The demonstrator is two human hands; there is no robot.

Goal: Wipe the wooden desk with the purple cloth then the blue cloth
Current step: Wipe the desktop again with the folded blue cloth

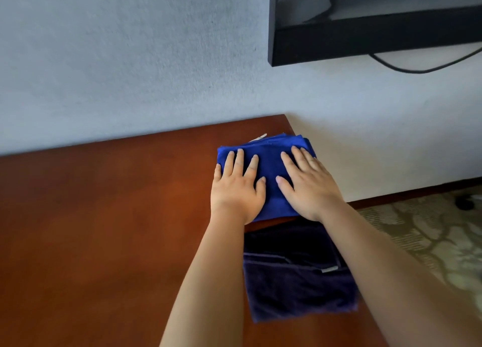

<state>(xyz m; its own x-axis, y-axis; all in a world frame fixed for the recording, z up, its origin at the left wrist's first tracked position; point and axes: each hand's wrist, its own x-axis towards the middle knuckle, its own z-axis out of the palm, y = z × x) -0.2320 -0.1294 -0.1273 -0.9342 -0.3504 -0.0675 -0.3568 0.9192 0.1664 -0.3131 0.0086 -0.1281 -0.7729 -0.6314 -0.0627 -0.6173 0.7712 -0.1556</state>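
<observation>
A folded bright blue cloth (271, 164) lies at the far right corner of the wooden desk (104, 229). My left hand (237, 187) presses flat on its left part, fingers straight and spread. My right hand (307, 185) lies flat on its right part in the same way. A folded dark purple cloth (294, 281) rests on the desk nearer to me, between my forearms, and neither hand touches it. Its right side is partly covered by my right forearm.
A grey-blue wall (130, 59) runs along the desk's far edge. A black TV (365, 25) hangs on it at the upper right, with a cable (417, 70) drooping below. Past the desk's right edge is patterned carpet (430, 242).
</observation>
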